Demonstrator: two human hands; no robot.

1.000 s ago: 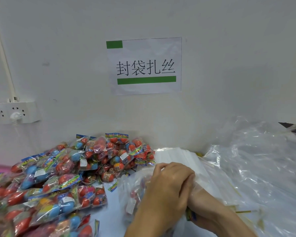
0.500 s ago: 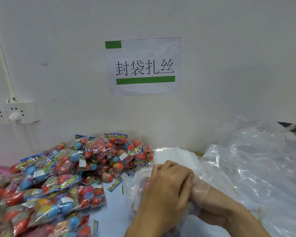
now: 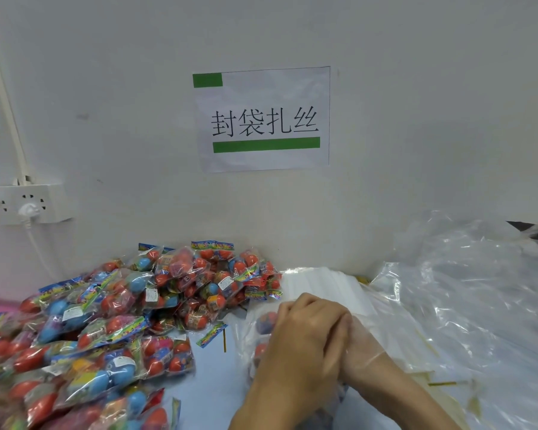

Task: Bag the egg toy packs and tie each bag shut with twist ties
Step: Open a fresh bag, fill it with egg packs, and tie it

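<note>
A clear plastic bag lies on the table in front of me with an egg toy pack of red and blue eggs inside it. My left hand grips the bag from above, fingers curled over it. My right hand is pushed into the bag's mouth, and plastic film covers its back and wrist. Its fingers are hidden behind my left hand. A big pile of egg toy packs fills the left side. A gold twist tie lies just left of the bag, and another twist tie lies to the right.
A stack of flat clear bags sits against the wall behind my hands. Crumpled clear plastic sheeting covers the right side. A power strip with a plugged cord and a paper sign hang on the wall.
My right hand has slid forward and deeper into the bag, with plastic now over its back. My left hand has stayed on top of the bag, shifting only slightly.
</note>
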